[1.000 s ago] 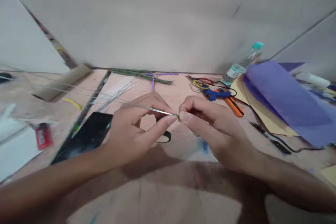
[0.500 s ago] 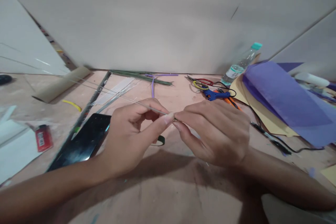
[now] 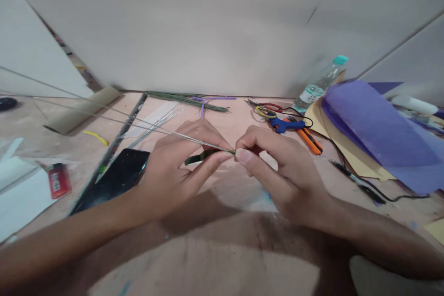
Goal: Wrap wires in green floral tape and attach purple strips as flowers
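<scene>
My left hand (image 3: 180, 162) is closed in a pinch around thin grey wires (image 3: 114, 112), which run from its fingertips up and out to the left edge of the view. A dark green tape (image 3: 199, 157) shows between its thumb and forefinger, leading toward the wire ends. My right hand (image 3: 284, 171) pinches the tip of the wires, where a bit of green is wrapped. The two hands' fingertips almost meet there. Under the right fingers, the very end of the wires is hidden.
Behind the hands lie green stems (image 3: 187, 98), a purple strip (image 3: 215, 99), scissors (image 3: 265, 108) and a blue glue gun (image 3: 286, 124). To the right are an orange cutter (image 3: 308, 141), a bottle (image 3: 312, 90) and purple sheets (image 3: 378, 129). Left are a phone (image 3: 113, 180), a red lighter (image 3: 58, 180) and a cardboard tube (image 3: 83, 108).
My right hand has turned so its thumb faces me, pinching the tip. The wires have swung lower on the left. The green tape has risen between the left fingers.
</scene>
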{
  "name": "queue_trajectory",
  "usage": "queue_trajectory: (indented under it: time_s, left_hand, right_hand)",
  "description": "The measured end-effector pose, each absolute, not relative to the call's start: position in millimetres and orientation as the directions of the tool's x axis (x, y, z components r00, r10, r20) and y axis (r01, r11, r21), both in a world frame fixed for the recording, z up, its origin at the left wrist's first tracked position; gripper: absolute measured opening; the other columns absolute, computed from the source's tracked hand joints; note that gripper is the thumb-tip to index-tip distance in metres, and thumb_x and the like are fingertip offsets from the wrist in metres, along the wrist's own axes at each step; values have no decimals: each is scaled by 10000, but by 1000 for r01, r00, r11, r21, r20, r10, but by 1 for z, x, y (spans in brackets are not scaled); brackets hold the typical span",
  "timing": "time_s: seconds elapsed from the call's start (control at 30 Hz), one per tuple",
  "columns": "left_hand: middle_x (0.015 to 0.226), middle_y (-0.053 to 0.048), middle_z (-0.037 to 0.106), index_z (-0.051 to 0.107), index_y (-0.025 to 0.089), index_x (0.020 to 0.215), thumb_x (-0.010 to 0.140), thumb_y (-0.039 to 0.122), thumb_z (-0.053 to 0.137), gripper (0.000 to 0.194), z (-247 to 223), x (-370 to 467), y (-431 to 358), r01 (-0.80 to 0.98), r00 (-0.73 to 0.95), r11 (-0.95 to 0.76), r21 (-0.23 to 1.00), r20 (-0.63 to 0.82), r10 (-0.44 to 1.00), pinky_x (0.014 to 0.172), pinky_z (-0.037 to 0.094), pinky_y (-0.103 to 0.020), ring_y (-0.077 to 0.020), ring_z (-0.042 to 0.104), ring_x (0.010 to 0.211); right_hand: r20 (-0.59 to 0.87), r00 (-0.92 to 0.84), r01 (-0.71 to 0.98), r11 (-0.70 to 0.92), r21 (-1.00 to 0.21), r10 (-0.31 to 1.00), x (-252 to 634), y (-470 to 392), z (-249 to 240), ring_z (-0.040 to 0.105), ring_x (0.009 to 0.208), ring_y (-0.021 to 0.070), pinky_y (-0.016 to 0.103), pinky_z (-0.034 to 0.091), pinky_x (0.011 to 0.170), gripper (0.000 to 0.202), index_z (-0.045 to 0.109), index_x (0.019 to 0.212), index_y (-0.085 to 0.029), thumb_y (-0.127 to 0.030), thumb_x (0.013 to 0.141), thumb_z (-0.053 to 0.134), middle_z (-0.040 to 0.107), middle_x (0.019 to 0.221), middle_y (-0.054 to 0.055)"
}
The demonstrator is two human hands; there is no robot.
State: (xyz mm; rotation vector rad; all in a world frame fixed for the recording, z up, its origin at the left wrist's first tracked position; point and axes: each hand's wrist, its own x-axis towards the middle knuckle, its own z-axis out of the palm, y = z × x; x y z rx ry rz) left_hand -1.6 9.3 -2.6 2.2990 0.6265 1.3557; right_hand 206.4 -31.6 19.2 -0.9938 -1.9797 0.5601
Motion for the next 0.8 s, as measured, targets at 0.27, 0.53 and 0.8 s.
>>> queue_trajectory:
  time_s: [0.27,0.53,0.8]
  left_hand:
    - [827,23,717,711,235,967,922,59,699,181,3,1,5,157,410,-763,627,662,628,728,523,-336,-148,666,751]
    - [827,11,703,710,224,907,896,115,719,110,13,1,-1,173,380,-607,776,516,768,675,516,-315,-151,649,749]
    - [762,-3,685,721,207,811,954,180,688,150,15,1,-3,156,343,-512,845,440,830,559,473,-269,-137,633,674]
  right_hand:
    - [394,-297,356,484,-799,870,204,-32,23,504,663,78,243,382,601,189,629,875,-209,-147,1050,595,566,746,-79]
    - [494,-258,406,557,-725,831,205,-34,18,542,719,101,259,418,662,136,628,911,-215,-202,1046,633,608,815,-51]
    - [711,-362,578,744,-336,603,205,-27,10,652,802,173,330,491,702,66,634,1031,-201,-148,992,630,719,909,27]
